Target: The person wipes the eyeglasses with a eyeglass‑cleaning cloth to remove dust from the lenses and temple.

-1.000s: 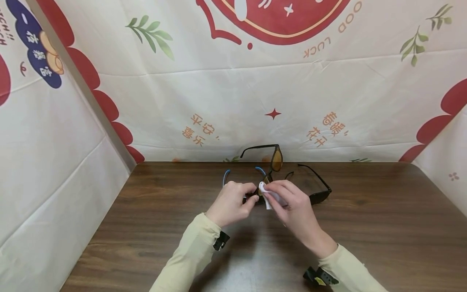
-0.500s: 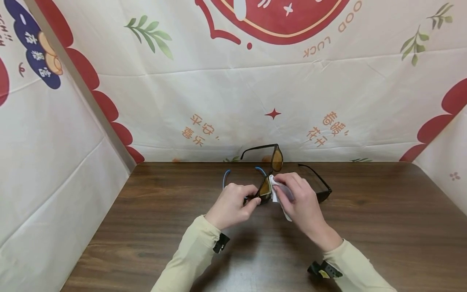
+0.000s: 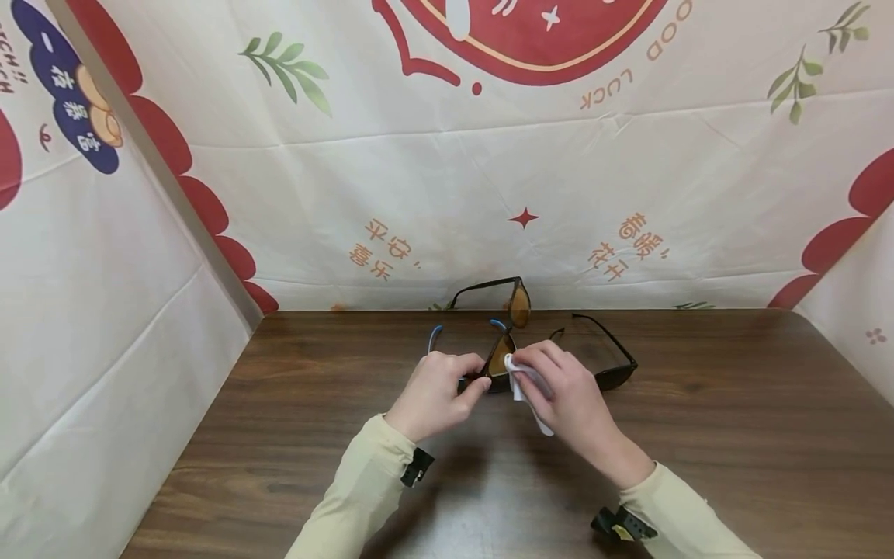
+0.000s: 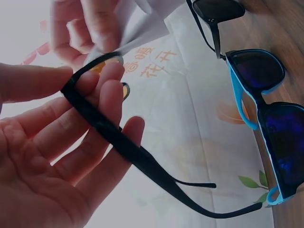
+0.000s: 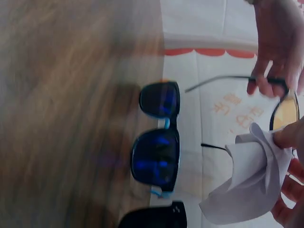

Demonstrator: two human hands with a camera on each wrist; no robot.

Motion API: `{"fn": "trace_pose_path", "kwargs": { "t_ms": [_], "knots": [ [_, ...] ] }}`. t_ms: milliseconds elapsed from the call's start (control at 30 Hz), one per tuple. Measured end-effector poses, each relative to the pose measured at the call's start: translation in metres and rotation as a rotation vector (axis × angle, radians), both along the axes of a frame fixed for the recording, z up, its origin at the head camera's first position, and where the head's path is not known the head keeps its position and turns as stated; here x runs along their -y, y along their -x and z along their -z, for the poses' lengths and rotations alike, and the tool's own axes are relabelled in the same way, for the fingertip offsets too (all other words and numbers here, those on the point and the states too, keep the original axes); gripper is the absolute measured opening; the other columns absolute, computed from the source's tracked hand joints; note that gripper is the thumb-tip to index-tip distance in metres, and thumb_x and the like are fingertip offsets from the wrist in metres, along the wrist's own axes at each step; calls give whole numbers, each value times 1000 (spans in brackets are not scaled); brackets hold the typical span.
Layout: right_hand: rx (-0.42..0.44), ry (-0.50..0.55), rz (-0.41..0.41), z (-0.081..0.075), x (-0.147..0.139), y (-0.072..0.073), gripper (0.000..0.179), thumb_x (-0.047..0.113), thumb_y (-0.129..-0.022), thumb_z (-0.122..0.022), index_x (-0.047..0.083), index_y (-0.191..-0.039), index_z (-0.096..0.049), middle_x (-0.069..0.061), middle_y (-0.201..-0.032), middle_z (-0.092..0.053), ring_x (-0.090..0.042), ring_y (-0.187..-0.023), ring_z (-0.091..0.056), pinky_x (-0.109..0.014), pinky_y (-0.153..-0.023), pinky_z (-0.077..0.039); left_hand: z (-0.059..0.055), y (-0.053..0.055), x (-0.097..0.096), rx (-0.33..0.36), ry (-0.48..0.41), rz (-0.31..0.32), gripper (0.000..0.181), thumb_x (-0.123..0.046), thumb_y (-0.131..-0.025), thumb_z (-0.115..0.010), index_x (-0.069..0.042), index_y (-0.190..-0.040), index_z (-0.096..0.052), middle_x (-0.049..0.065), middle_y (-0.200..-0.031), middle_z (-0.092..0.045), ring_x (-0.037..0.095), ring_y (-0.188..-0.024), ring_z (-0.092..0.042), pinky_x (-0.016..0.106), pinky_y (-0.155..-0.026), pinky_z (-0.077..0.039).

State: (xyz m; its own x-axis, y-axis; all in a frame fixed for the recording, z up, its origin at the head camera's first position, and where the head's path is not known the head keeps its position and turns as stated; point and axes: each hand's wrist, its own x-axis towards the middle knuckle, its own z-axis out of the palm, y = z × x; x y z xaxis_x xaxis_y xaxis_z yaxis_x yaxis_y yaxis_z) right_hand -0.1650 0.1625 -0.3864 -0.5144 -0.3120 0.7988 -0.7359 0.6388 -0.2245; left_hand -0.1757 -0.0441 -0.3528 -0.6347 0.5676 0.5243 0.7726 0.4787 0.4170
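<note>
My left hand [image 3: 434, 394] pinches a pair of black-framed glasses with amber lenses [image 3: 520, 304] near the hinge of one lens. The glasses are held up off the table, one lens above the other. In the left wrist view the thumb and fingers grip the frame's corner, and the black temple arm [image 4: 142, 159] runs across the fingers. My right hand [image 3: 576, 404] pinches a folded white cloth [image 5: 251, 175] at the lower lens, which it partly covers. The loose end of the cloth hangs below the fingers.
Sunglasses with dark blue lenses and blue temples [image 5: 156, 156] lie on the wooden table [image 3: 293, 435] behind my hands. Black sunglasses [image 3: 616, 377] lie to their right. A printed white cloth backdrop [image 3: 447, 186] rises along the table's back edge.
The right hand with the cloth has moved right, off the lower lens, then back left against it. The glasses have shifted slightly left in the left hand.
</note>
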Motion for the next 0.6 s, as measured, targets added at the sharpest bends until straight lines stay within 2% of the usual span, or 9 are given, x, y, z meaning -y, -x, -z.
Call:
{"fn": "trace_pose_path", "kwargs": {
  "t_ms": [100, 200, 300, 400, 533, 600],
  "knots": [
    [30, 18, 49, -2, -5, 1, 30, -6, -75, -76, 6, -101, -65, -4, -96, -62, -21, -78, -60, -38, -62, -50, 0, -2, -1, -12, 16, 25, 4, -7, -83, -70, -9, -81, -67, -6, -63, -58, 4, -51, -42, 18, -50, -35],
    [46, 22, 57, -5, -7, 1, 30, -6, -76, -76, 6, -101, -64, -4, -97, -62, -21, -80, -60, -39, -64, -51, 0, -4, -2, -22, 19, 36, 4, -7, -83, -71, -9, -81, -67, -7, -62, -56, 4, -52, -43, 17, -50, -34],
    [41, 12, 12, -7, -5, 1, 27, -4, -78, -74, 5, -101, -64, -4, -97, -61, -20, -83, -61, -39, -66, -53, 1, -4, -4, -31, 8, 31, 5, -7, -83, -71, -8, -81, -67, -6, -62, -57, 4, -51, -43, 17, -50, -34],
    [33, -8, -53, -7, -2, -1, 14, 13, -91, -67, 5, -102, -64, -3, -99, -61, -19, -87, -60, -37, -67, -53, 2, -3, -5, -45, -6, 10, 3, -6, -83, -70, -7, -81, -67, -3, -64, -60, 5, -52, -45, 18, -50, -35],
    [1, -40, -108, -3, 1, -1, 27, 29, -100, -51, 6, -102, -64, -3, -99, -60, -19, -87, -60, -37, -68, -52, 2, -2, -4, -43, -21, -24, 2, -7, -85, -67, -6, -83, -67, -1, -67, -62, 7, -54, -48, 20, -51, -36],
    [-18, -51, -103, -2, 1, 0, 18, 22, -96, -60, 5, -101, -64, -4, -98, -61, -20, -85, -60, -38, -68, -52, 3, -1, -2, -36, -25, -32, 2, -6, -86, -67, -6, -83, -67, -1, -68, -63, 8, -54, -49, 21, -51, -37]
  ]
}}
